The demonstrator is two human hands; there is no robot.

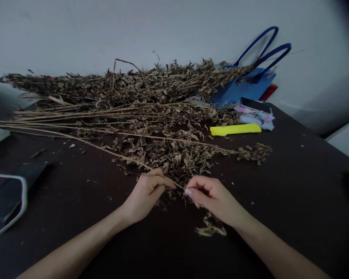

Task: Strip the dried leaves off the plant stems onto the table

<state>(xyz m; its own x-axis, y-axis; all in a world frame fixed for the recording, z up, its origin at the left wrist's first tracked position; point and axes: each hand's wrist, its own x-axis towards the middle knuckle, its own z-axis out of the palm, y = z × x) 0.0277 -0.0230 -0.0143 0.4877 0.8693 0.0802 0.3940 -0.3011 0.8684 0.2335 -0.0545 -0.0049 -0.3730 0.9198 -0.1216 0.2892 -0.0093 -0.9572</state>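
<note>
My left hand (pixel 151 190) is closed around a long, thin dried stalk (pixel 107 151), which runs back to the far left of the table. Just to its right, my right hand (pixel 211 197) pinches the same stalk near its leafy end. Some curled dry leaves (pixel 211 228) hang below the right hand. Behind both hands lies a loose heap of crumpled brown leaves (pixel 174 155). Another bare stalk (pixel 163 137) with a leafy tip crosses that heap. My right fingers partly hide the spot where they meet the stalk.
Bundled dried plants (pixel 133 87) lie along the wall. At the back right are a blue bag (pixel 232 91), a phone (pixel 255 104) on a tissue pack (pixel 257 120) and a yellow strip (pixel 235 130). A white-rimmed object (pixel 25 193) sits at left on the dark table (pixel 293 174).
</note>
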